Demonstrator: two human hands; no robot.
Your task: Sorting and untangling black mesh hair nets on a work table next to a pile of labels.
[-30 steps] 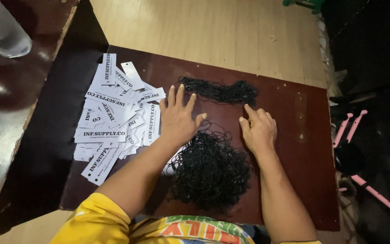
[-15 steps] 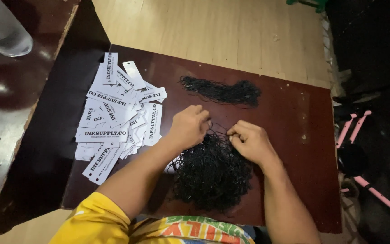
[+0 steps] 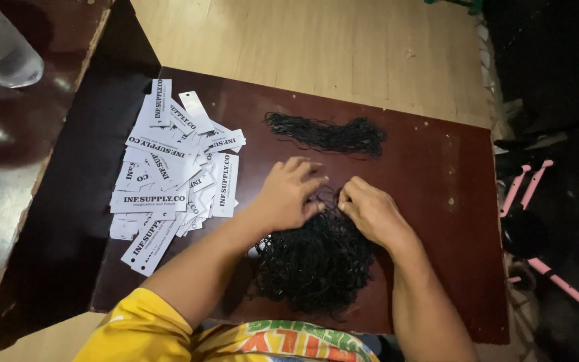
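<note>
Hands first, from the head view, our only one: we take the tangled heap of black string loops [image 3: 316, 261] as our landmark, lying on the dark red desk [image 3: 437, 181] close to the person's body. Our left hand [image 3: 288, 194] and right hand [image 3: 370, 213] both sit at the far edge of that heap, facing each other, fingertips nearly meeting over its top strands. The fingers of both are curled in narrow and seem pinched on single loops at the heap's rim, though we cannot tell exactly which strand each one grips. The heap lies directly under and toward the body from the hands, roughly round, with no clear long axis; both hands are about equally near it, one on each flank. Beyond the heap, farther from the body, a straightened bundle of black strings [image 3: 326, 134] lies with its long axis running left to right across the desk, well apart from the hands. To the left of the heap, a scatter of white paper tags [image 3: 169, 174] with dark print overlaps in a loose pile, just beside our left forearm. A clear plastic bottle [image 3: 1, 47] rests far off to the left, on another surface.
</note>
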